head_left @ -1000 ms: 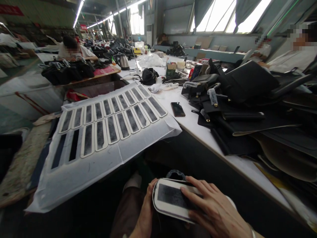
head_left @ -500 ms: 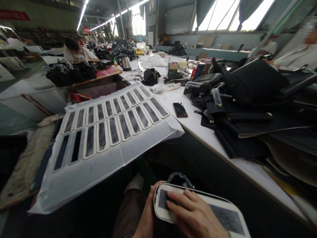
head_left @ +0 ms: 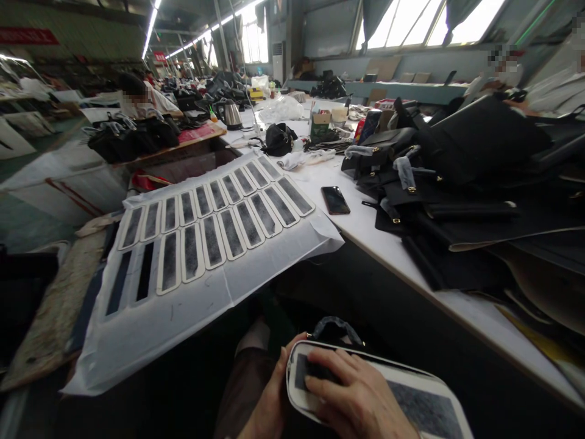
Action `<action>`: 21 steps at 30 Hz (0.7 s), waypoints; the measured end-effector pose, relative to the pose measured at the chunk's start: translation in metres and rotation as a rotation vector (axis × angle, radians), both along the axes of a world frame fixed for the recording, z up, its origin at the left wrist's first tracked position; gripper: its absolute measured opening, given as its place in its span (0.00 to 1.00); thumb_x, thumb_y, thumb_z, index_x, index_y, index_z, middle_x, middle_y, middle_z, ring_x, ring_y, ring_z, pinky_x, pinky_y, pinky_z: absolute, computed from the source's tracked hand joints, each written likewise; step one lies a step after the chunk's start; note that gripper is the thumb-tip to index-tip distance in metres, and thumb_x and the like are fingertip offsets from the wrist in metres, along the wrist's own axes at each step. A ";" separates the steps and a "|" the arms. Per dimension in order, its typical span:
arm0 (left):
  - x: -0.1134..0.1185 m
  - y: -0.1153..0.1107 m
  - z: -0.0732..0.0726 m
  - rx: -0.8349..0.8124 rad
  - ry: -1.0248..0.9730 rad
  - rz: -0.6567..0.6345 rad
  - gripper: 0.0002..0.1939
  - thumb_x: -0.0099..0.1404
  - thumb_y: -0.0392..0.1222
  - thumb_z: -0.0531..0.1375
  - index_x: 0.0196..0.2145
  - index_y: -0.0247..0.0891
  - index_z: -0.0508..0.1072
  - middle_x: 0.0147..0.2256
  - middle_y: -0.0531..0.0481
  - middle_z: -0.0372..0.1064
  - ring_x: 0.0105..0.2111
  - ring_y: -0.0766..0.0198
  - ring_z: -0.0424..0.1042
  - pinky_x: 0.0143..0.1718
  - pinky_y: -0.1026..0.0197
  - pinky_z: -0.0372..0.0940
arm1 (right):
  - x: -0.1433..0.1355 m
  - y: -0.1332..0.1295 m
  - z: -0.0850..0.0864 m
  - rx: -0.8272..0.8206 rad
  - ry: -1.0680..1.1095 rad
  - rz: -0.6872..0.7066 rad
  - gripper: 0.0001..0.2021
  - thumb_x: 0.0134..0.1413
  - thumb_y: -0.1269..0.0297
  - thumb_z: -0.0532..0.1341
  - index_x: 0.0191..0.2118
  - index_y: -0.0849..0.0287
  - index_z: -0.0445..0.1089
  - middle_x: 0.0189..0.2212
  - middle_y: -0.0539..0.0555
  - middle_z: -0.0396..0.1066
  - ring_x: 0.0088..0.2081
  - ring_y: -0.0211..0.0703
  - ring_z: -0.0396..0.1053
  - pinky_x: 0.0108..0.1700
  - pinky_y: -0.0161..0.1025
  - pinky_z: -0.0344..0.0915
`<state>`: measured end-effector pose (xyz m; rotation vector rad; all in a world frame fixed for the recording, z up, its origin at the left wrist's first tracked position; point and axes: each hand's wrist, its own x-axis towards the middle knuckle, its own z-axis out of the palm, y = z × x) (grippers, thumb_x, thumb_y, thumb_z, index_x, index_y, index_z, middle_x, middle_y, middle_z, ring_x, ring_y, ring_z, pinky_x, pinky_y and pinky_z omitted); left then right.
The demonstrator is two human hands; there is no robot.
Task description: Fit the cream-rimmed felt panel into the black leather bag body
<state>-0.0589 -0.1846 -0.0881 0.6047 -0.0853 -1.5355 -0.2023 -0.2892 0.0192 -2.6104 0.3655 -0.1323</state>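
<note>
A bag lies over my lap, its long rounded panel facing up, cream-edged with a dark grey strip in the middle. My left hand grips the bag's left end from the side, fingers mostly behind its edge. My right hand lies over the panel, its fingers spread and fingertips touching the dark strip near the left end. A plastic-wrapped handle sticks out behind the bag's far edge. To the left, rows of similar cream-edged panels rest on a white sheet.
A phone lies on the white table. Black bags are heaped at the right. A kettle, a small black bag and a green box stand farther back. Another person sits at the back left.
The view has shifted slightly. My right fingers have moved a little over the panel and bend slightly more; my left hand still holds the bag's end.
</note>
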 end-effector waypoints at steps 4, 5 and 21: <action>0.004 0.004 0.003 -0.001 -0.014 -0.017 0.27 0.66 0.55 0.59 0.58 0.39 0.71 0.62 0.44 0.65 0.66 0.51 0.55 0.69 0.52 0.44 | 0.002 0.003 0.001 -0.052 0.000 -0.005 0.24 0.54 0.70 0.63 0.57 0.46 0.67 0.59 0.52 0.68 0.50 0.48 0.70 0.49 0.39 0.68; 0.004 0.005 0.003 -0.006 -0.019 -0.019 0.28 0.67 0.55 0.59 0.59 0.38 0.70 0.62 0.44 0.64 0.66 0.51 0.55 0.70 0.54 0.43 | 0.004 0.003 0.000 -0.055 -0.005 0.010 0.23 0.56 0.69 0.62 0.57 0.47 0.66 0.57 0.51 0.69 0.48 0.47 0.70 0.49 0.39 0.68; 0.010 0.013 0.002 0.013 -0.086 -0.057 0.27 0.72 0.51 0.52 0.63 0.38 0.64 0.66 0.46 0.57 0.69 0.56 0.48 0.71 0.54 0.36 | 0.014 0.006 0.010 -0.001 0.037 -0.016 0.11 0.59 0.65 0.61 0.48 0.50 0.70 0.49 0.50 0.73 0.44 0.44 0.69 0.49 0.39 0.65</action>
